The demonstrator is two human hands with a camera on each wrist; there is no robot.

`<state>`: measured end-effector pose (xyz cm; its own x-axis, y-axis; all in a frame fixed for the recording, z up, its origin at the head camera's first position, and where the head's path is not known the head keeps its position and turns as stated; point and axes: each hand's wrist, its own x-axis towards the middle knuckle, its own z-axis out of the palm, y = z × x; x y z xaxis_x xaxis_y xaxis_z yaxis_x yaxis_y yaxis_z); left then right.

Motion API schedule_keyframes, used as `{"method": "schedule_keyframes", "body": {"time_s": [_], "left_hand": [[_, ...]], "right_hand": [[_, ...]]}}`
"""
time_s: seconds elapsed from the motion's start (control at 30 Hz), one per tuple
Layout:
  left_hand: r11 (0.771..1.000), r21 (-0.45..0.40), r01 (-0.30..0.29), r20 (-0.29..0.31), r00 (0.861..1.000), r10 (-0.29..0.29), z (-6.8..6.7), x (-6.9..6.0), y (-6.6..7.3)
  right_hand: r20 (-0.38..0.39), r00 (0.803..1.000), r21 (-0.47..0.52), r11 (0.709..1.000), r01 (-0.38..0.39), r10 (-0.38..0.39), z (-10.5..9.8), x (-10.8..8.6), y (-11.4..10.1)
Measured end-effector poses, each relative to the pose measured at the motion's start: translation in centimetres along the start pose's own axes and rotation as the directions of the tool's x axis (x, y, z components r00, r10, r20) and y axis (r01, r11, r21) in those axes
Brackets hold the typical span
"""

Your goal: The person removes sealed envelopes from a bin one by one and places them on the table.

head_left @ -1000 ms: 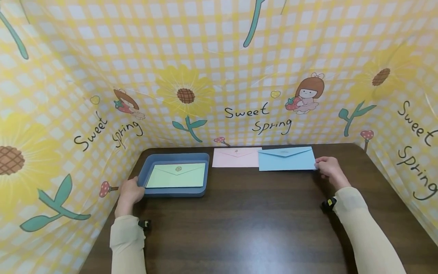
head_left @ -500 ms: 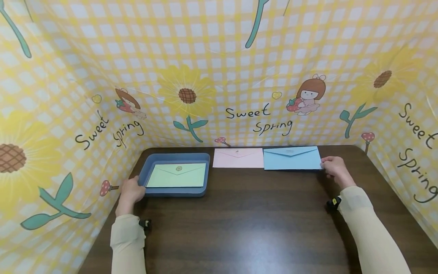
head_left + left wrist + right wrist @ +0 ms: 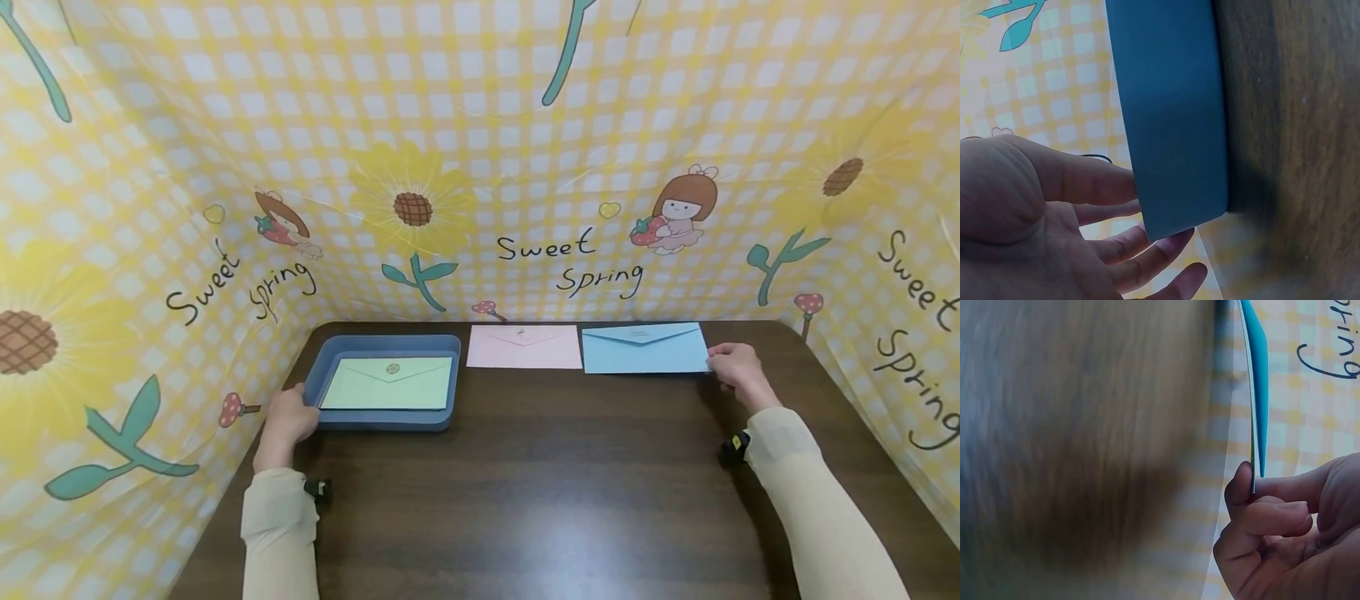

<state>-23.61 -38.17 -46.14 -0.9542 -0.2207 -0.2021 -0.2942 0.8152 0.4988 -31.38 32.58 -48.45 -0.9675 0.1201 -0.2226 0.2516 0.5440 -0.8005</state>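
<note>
In the head view, a blue-grey tray (image 3: 382, 421) stands at the far left of the table, with a pale green envelope (image 3: 386, 387) lying flap up inside it. My left hand (image 3: 287, 423) grips the tray's near left corner; the left wrist view has the thumb at the rim and fingers round the corner. A pink envelope (image 3: 523, 348) lies at the table's back edge. Right beside it is a light blue envelope (image 3: 645, 350), flap side up. My right hand (image 3: 737, 371) pinches the blue envelope's right end between thumb and forefinger, plain in the right wrist view.
A yellow checked cloth (image 3: 465, 100) with flowers and "Sweet Spring" lettering rises behind and at both sides of the dark wooden table (image 3: 525, 475). Each wrist carries a small black camera.
The blue envelope has moved right with my right hand: earlier it overlapped the pink envelope's right end, and now a thin gap separates them. My left hand and the tray have stayed put.
</note>
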Motion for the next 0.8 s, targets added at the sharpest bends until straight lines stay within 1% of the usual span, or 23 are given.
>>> {"method": "schedule_keyframes", "body": {"time_s": [0.2,0.3,0.53,0.7,0.8], "left_hand": [[1.000,0.013,-0.004,-0.013,1.000,0.004,-0.56,0.05,0.34],[1.000,0.020,-0.013,-0.008,1.000,0.013,-0.74,0.05,0.35],[1.000,0.023,-0.012,-0.004,1.000,0.012,-0.18,0.17,-0.13],[0.999,0.026,-0.027,-0.011,1.000,0.027,-0.02,0.30,-0.21],[0.999,0.036,-0.033,-0.017,0.999,0.034,-0.01,0.37,-0.30]], "right_hand": [[-0.019,1.000,-0.030,1.000,0.000,0.000,-0.26,0.73,-0.13],[-0.021,1.000,-0.041,0.999,0.004,-0.005,-0.26,0.89,-0.18],[-0.024,0.999,-0.038,0.999,0.023,-0.024,0.01,0.73,0.47],[-0.016,1.000,-0.017,1.000,0.015,-0.015,-0.01,0.43,0.59],[-0.021,1.000,-0.005,1.000,-0.007,0.007,0.06,0.29,0.45]]}}
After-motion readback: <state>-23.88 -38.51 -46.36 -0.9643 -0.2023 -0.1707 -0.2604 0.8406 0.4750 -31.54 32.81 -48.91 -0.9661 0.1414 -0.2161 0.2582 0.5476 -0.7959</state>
